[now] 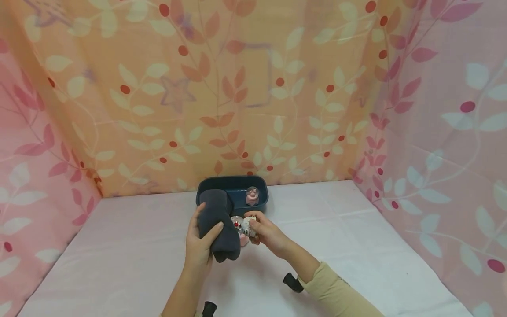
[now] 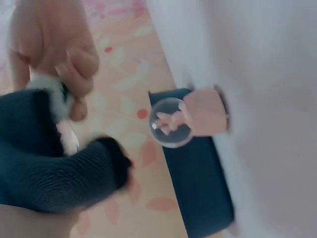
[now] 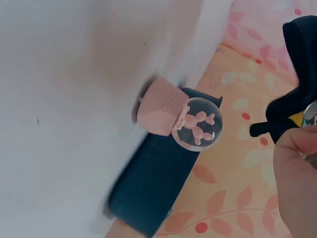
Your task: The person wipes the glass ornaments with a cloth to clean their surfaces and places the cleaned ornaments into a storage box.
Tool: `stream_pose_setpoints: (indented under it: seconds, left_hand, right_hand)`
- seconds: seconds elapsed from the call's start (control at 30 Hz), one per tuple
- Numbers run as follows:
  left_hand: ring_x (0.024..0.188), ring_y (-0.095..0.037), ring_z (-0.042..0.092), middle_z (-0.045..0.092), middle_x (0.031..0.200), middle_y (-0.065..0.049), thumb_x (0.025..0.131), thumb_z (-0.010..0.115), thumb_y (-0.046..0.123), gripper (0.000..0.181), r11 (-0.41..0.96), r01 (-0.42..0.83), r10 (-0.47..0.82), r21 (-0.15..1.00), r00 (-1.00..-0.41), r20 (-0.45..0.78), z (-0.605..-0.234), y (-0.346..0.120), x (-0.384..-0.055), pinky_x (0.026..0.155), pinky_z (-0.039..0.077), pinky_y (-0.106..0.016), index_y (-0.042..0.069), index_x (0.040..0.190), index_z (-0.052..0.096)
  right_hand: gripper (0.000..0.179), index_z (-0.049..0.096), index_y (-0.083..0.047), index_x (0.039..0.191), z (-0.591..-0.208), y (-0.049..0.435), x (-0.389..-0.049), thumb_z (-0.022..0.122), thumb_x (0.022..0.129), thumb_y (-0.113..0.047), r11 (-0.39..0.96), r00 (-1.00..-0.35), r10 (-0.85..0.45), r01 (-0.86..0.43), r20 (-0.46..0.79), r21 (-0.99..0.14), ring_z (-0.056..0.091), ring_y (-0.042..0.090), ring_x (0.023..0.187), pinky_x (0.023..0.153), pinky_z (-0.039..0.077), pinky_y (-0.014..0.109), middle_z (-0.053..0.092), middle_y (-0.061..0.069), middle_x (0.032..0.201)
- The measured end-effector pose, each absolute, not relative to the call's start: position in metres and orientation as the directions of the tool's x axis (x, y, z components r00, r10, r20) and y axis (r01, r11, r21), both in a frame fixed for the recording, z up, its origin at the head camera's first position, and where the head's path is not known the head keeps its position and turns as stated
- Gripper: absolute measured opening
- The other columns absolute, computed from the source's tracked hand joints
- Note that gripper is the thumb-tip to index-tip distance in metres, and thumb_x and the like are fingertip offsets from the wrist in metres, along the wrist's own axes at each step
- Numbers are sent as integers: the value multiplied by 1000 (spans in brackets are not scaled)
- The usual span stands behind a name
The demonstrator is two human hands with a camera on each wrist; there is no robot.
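My left hand grips a dark navy, thick folded cloth, thumb across its front. My right hand pinches a small snow globe by its whitish base; the clear dome, with red and dark bits inside, points at the cloth. Cloth and dome overlap in the head view. Below them on the table stands a pink-based snow globe with a pink balloon-dog figure in its dome, mostly hidden in the head view. In the left wrist view, the cloth partly covers the held globe.
A dark blue rectangular tray stands at the back of the white-covered table. Inside its right end sits another pink snow globe. Patterned fabric walls enclose the back and both sides.
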State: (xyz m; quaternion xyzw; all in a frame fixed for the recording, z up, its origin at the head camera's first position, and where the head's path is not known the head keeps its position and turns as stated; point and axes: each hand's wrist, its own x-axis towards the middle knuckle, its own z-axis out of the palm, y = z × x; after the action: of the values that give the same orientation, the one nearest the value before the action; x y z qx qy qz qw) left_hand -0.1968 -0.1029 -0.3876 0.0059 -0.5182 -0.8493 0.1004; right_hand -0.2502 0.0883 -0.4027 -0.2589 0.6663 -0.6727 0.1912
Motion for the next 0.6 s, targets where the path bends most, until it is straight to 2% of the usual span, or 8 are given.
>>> stream_pose_setpoints:
  seconds: [0.13,0.23,0.37,0.47,0.6]
  left_hand:
    - [112,-25,52,31,146,-15,90,61,-4,75,-426,150,-107,892,-988,115,-389,-95,-195,84,53,-30,18,153,27]
    - [113,-27,49,31,146,-15,89,62,-3,75,-415,133,-117,900,-989,92,-392,-90,-196,83,53,-30,19,153,28]
    - [112,-29,46,33,141,-15,87,62,-3,72,-393,144,-164,908,-983,85,-394,-87,-196,79,53,-29,17,150,33]
    - [108,-27,49,36,135,-14,86,60,-6,69,-393,188,-210,900,-971,111,-396,-85,-196,77,54,-29,13,147,36]
    - [103,-23,55,39,129,-13,86,60,-7,67,-396,240,-273,886,-952,136,-398,-83,-195,76,55,-29,13,146,37]
  right_hand:
    - [49,30,8,137,-404,87,-251,47,103,-22,17,-778,-614,-184,135,-983,48,18,78,69,41,26,47,5,93]
    - [43,31,8,135,-404,87,-252,47,103,-17,1,-716,-667,-277,206,-961,53,19,87,76,46,25,50,9,99]
    - [44,27,9,137,-404,86,-253,45,103,-13,-69,-623,-730,-340,279,-938,54,18,100,85,49,27,48,23,119]
    - [53,24,5,145,-402,86,-251,46,104,-18,-60,-628,-723,-356,287,-932,51,18,107,87,49,27,43,25,128]
    - [64,17,-6,154,-399,82,-248,45,104,-32,16,-705,-667,-336,240,-942,49,24,97,80,48,28,46,16,116]
